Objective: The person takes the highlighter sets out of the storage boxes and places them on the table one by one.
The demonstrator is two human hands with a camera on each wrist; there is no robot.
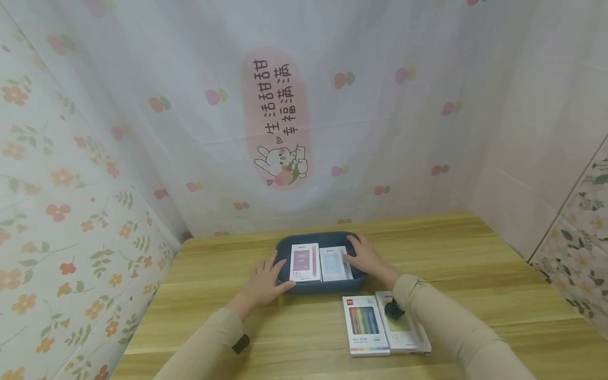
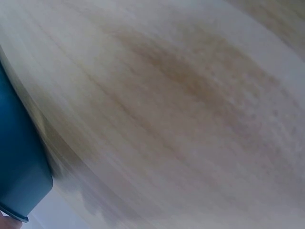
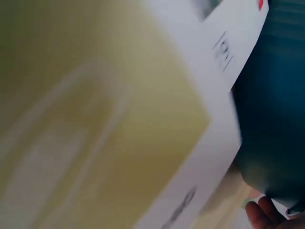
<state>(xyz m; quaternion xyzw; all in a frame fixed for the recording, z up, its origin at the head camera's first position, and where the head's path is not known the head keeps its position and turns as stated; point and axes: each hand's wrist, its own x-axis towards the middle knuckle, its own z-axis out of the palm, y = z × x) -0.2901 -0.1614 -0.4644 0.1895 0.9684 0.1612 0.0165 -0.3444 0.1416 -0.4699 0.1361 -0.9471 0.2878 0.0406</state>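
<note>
A dark blue plastic bin [image 1: 326,286] stands on the table, its wall [image 2: 21,157] also showing in the left wrist view. Inside lean two flat white boxes: one with a purple panel [image 1: 304,262] on the left, one with a pale blue panel [image 1: 335,263] on the right. My left hand [image 1: 262,285] grips the bin's left front corner, its fingers spread about the rim. At the right end my right hand [image 1: 370,259] holds the rim, thumb inside by the pale blue box. Fingertips [image 3: 261,213] show beside the bin in the right wrist view.
In front of the bin lie a white box of coloured sticks [image 1: 366,324] and a yellow-fronted box [image 1: 398,332], partly under my right forearm. The wood-grain table [image 1: 204,295] meets a patterned curtain [image 1: 361,132] at the back.
</note>
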